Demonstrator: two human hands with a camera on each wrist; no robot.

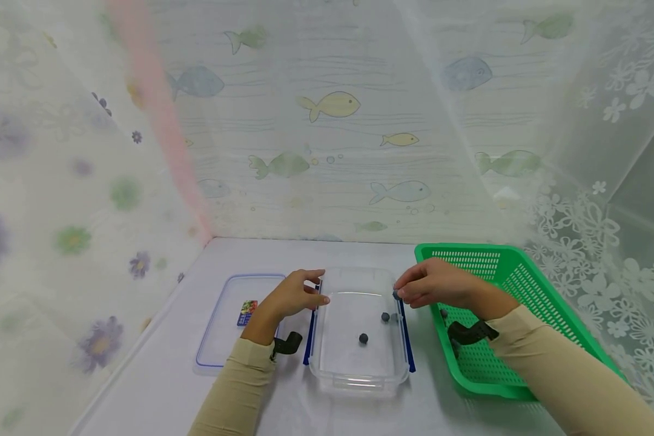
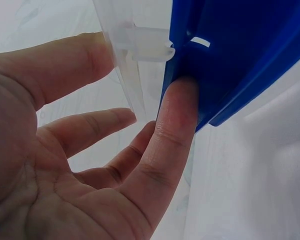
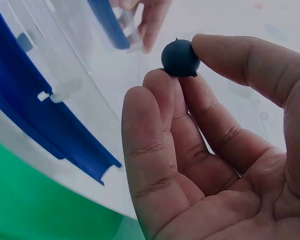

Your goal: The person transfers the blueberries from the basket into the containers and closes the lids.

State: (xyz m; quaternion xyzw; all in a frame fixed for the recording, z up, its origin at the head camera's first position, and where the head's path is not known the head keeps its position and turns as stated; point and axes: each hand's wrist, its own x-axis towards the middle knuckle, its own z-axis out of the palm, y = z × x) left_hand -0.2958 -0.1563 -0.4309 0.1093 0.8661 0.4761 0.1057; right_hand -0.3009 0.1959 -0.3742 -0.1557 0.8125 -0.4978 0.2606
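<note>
A clear plastic box point(image 1: 360, 383) with blue side latches stands in the middle of the table. My left hand point(image 1: 294, 295) holds its left side; in the left wrist view the thumb is at the clear wall and one finger touches the blue latch point(image 2: 230, 55). Over the box's right rim, my right hand point(image 1: 438, 283) pinches a small dark ball point(image 3: 180, 58) between thumb and fingertips. Tiny nubs stick out from this ball. Inside the box lie two similar balls, one near the middle point(image 1: 363, 338) and the other nearer the right wall point(image 1: 385, 317).
A green plastic basket point(image 1: 460, 389) stands at the right, partly under my right forearm, with dark balls point(image 1: 444, 313) along its left side. Flat on the left lies a clear lid point(image 1: 218, 339) with a blue seal and a colourful label. Patterned curtains point(image 1: 327, 139) hang behind and at the sides.
</note>
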